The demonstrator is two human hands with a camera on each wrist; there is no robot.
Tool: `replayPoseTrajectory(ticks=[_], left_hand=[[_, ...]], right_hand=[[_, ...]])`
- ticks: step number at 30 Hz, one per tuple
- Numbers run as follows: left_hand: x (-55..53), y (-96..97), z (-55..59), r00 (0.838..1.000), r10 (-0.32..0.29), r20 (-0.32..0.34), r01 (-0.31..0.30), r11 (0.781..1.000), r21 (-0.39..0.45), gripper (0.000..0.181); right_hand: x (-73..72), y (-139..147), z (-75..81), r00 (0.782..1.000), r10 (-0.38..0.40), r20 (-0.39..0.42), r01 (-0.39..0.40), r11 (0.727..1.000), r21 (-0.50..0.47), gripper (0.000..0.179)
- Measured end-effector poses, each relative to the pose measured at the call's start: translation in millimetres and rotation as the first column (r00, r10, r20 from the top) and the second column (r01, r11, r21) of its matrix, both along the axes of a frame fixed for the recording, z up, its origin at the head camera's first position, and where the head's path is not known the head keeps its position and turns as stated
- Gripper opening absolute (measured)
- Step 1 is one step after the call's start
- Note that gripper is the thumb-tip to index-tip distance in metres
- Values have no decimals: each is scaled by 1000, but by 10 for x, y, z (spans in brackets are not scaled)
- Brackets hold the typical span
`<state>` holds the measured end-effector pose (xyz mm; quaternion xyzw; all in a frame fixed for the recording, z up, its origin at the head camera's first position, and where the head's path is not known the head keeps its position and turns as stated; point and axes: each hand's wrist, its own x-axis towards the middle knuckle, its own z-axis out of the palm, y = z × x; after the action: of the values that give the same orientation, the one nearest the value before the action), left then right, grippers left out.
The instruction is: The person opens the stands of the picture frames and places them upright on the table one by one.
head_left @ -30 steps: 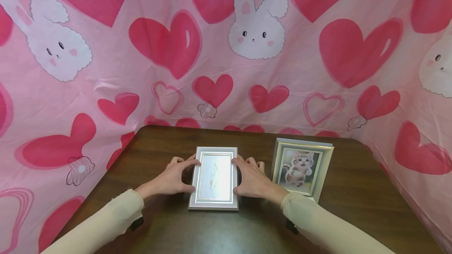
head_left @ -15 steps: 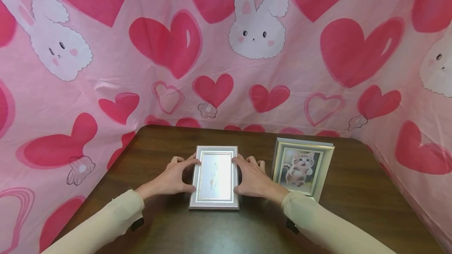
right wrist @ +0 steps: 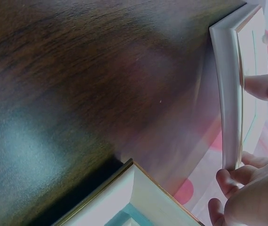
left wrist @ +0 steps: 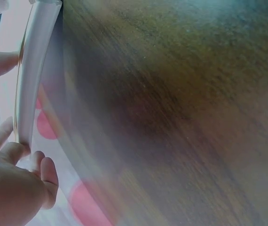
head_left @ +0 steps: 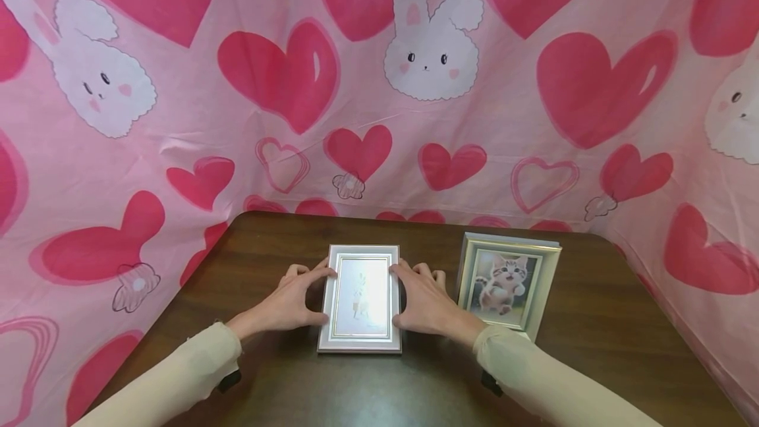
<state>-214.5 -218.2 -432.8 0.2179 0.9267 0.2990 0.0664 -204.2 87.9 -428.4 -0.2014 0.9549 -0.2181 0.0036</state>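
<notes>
A white picture frame with thin gold lines is at the middle of the table, its front facing up toward me. Glare washes out its pale picture, so only a faint small drawing shows. On its left side my left hand grips the edge, thumb low on the border and fingertips near the upper corner. My right hand holds the opposite edge in the same way. In the left wrist view the frame's side stands beside the left thumb and fingers. How the frame's back rests is hidden.
Behind my right wrist a second picture frame with a kitten photo stands upright, leaning back a little. Its corner shows low in the right wrist view. The dark wooden table ends at a pink heart-and-rabbit cloth.
Glare on the white picture frame's glass has faded slightly, so the faint drawing shows better. Both hands keep the same hold, and the kitten picture frame has stayed put.
</notes>
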Motion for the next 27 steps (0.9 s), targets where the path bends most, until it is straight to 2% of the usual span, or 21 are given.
replayPoseTrajectory(ticks=[13, 27], left_hand=[[54, 11, 35, 1000, 9, -22, -9, 1000, 2, 85], [78, -4, 6, 998, 21, -61, -19, 999, 25, 87]], right_hand=[[13, -1, 18, 999, 1, -38, -1, 1000, 7, 91], [60, -1, 39, 994, 8, -107, -7, 1000, 9, 93]])
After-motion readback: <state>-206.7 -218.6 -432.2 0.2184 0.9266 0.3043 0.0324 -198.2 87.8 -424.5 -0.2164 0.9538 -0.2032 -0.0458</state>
